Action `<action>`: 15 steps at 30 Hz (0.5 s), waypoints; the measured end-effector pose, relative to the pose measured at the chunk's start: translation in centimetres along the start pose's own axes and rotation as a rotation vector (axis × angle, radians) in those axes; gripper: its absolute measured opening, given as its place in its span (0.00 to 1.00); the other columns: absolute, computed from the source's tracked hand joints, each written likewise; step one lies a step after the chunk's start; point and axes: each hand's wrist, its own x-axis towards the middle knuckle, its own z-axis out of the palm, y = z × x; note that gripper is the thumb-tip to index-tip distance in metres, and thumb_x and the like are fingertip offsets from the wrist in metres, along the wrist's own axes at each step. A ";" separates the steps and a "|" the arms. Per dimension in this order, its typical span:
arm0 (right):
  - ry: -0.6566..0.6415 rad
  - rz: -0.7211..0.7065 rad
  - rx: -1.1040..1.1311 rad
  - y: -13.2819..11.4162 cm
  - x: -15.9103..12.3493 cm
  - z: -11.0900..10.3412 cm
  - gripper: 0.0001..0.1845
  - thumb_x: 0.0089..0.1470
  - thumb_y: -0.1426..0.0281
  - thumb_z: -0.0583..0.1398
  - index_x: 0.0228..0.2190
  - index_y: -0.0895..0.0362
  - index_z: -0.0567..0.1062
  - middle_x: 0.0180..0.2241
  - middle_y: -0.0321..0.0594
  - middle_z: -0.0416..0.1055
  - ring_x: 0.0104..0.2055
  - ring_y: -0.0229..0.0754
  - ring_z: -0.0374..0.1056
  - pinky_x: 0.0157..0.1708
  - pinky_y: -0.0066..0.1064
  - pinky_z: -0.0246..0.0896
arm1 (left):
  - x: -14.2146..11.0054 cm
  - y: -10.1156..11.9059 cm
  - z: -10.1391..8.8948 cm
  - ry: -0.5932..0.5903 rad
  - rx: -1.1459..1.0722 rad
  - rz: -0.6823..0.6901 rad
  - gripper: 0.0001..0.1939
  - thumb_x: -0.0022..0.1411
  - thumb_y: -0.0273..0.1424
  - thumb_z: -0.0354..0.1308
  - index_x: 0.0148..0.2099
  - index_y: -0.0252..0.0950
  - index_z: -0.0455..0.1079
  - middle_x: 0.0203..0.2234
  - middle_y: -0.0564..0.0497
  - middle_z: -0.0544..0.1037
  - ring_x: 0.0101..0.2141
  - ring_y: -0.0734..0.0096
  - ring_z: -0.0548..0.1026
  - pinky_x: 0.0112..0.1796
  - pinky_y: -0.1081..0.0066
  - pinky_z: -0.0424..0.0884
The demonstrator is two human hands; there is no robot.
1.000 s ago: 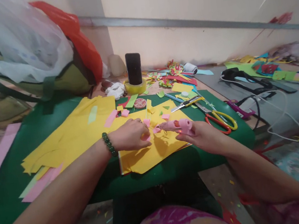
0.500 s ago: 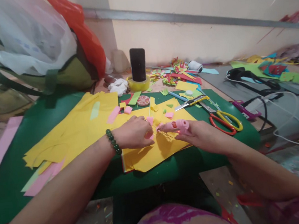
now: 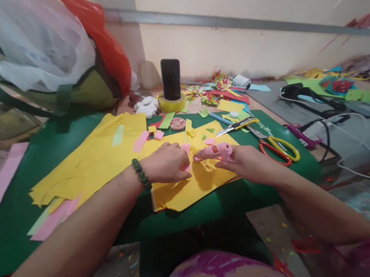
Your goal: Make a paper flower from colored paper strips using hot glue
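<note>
My right hand (image 3: 243, 160) is wrapped round a pink glue gun (image 3: 212, 152). The gun's tip points left, close to the fingers of my left hand (image 3: 168, 163). Those fingers are bent and pressed together at a small piece of pink paper (image 3: 187, 167), partly covered by my hand. Under both hands lies a stack of yellow paper sheets (image 3: 179, 197). Small pink scraps (image 3: 209, 141) and a folded yellow strip (image 3: 190, 131) rest on it. A green bead bracelet (image 3: 141, 174) circles my left wrist.
At the right lie scissors (image 3: 276, 152) and a utility knife (image 3: 237, 125). A phone (image 3: 171, 79) stands in a roll of yellow tape (image 3: 170, 105) at the back. More yellow sheets (image 3: 89, 154) cover the left side. A large bag (image 3: 95, 93) stands back left. Cables (image 3: 358, 153) trail at the right.
The glue gun has tilted slightly, and the back of it and my right hand have shifted a little upward and left. My left hand stays almost in place.
</note>
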 end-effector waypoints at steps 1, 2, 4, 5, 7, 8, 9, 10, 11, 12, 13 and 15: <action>0.015 0.002 0.001 0.1 0.0 0.0 0.18 0.62 0.65 0.55 0.51 0.45 0.77 0.47 0.35 0.78 0.46 0.47 0.75 0.44 0.31 0.67 | 0.0 0.0 0.0 0.003 0.001 0.000 0.11 0.59 0.38 0.58 0.30 0.37 0.74 0.33 0.47 0.80 0.40 0.58 0.73 0.42 0.63 0.63; 0.025 0.004 0.003 0.1 0.0 0.1 0.18 0.62 0.65 0.55 0.51 0.45 0.77 0.46 0.35 0.79 0.46 0.47 0.76 0.43 0.31 0.67 | 0.0 0.0 0.0 0.009 -0.002 0.002 0.11 0.59 0.38 0.58 0.30 0.37 0.74 0.33 0.47 0.80 0.40 0.58 0.73 0.41 0.63 0.63; 0.025 0.012 0.004 0.3 -0.1 0.1 0.17 0.62 0.64 0.56 0.50 0.46 0.78 0.44 0.36 0.80 0.44 0.47 0.76 0.42 0.30 0.68 | 0.0 -0.1 0.1 0.023 -0.013 0.014 0.10 0.58 0.37 0.59 0.30 0.37 0.73 0.33 0.47 0.80 0.40 0.59 0.73 0.41 0.64 0.63; 0.014 0.014 0.000 0.3 -0.1 0.1 0.17 0.61 0.64 0.57 0.50 0.46 0.78 0.44 0.36 0.80 0.44 0.47 0.76 0.42 0.30 0.68 | 0.0 -0.2 0.2 0.028 -0.018 0.020 0.10 0.58 0.37 0.59 0.29 0.38 0.73 0.33 0.47 0.80 0.40 0.59 0.73 0.41 0.64 0.63; -0.007 0.011 -0.004 0.3 -0.2 0.0 0.18 0.61 0.65 0.56 0.51 0.45 0.77 0.46 0.35 0.79 0.45 0.47 0.76 0.42 0.30 0.67 | 0.0 -0.2 0.3 0.032 -0.024 0.028 0.10 0.58 0.37 0.59 0.29 0.38 0.73 0.33 0.47 0.80 0.39 0.60 0.72 0.41 0.64 0.63; -0.013 0.013 -0.007 0.3 -0.3 0.0 0.18 0.62 0.65 0.56 0.52 0.44 0.77 0.47 0.35 0.79 0.46 0.47 0.75 0.43 0.30 0.67 | 0.0 -0.3 0.3 0.030 -0.024 0.026 0.10 0.58 0.37 0.59 0.29 0.38 0.73 0.33 0.47 0.80 0.39 0.60 0.72 0.41 0.64 0.63; -0.010 0.014 -0.010 0.3 -0.2 0.0 0.19 0.62 0.65 0.56 0.52 0.44 0.76 0.48 0.34 0.78 0.47 0.47 0.75 0.43 0.30 0.67 | 0.0 -0.3 0.4 0.030 -0.023 0.021 0.10 0.58 0.37 0.58 0.29 0.38 0.73 0.32 0.47 0.80 0.39 0.59 0.72 0.41 0.64 0.63; 0.000 0.012 -0.009 0.2 -0.2 0.0 0.19 0.62 0.65 0.55 0.52 0.44 0.76 0.49 0.34 0.78 0.48 0.47 0.75 0.44 0.30 0.66 | 0.1 -0.3 0.4 0.032 -0.022 0.016 0.10 0.58 0.38 0.58 0.28 0.38 0.73 0.32 0.47 0.80 0.39 0.59 0.73 0.41 0.63 0.63; 0.008 0.008 -0.007 0.2 -0.2 0.1 0.19 0.62 0.65 0.55 0.52 0.44 0.76 0.49 0.34 0.78 0.48 0.47 0.75 0.44 0.30 0.66 | 0.1 -0.3 0.4 0.037 -0.020 0.016 0.10 0.58 0.38 0.58 0.28 0.38 0.73 0.32 0.47 0.80 0.39 0.59 0.73 0.41 0.63 0.63; 0.015 0.004 -0.004 0.2 -0.1 0.1 0.19 0.62 0.65 0.55 0.52 0.44 0.76 0.49 0.34 0.78 0.48 0.46 0.75 0.44 0.30 0.66 | 0.1 -0.3 0.4 0.043 -0.018 0.020 0.10 0.58 0.38 0.58 0.28 0.38 0.73 0.32 0.47 0.80 0.39 0.59 0.73 0.41 0.63 0.63; 0.016 -0.002 -0.002 0.2 -0.1 0.2 0.18 0.62 0.65 0.55 0.52 0.44 0.76 0.49 0.34 0.78 0.48 0.46 0.75 0.44 0.30 0.66 | 0.1 -0.3 0.4 0.047 -0.015 0.025 0.10 0.58 0.38 0.58 0.28 0.38 0.73 0.32 0.47 0.80 0.39 0.59 0.73 0.42 0.63 0.63; -0.003 0.001 0.001 0.1 -0.1 0.2 0.18 0.62 0.64 0.55 0.51 0.44 0.76 0.48 0.35 0.78 0.47 0.46 0.75 0.43 0.29 0.66 | 0.1 -0.3 0.4 0.043 -0.007 0.035 0.10 0.58 0.38 0.58 0.29 0.38 0.73 0.32 0.47 0.80 0.39 0.60 0.73 0.41 0.64 0.63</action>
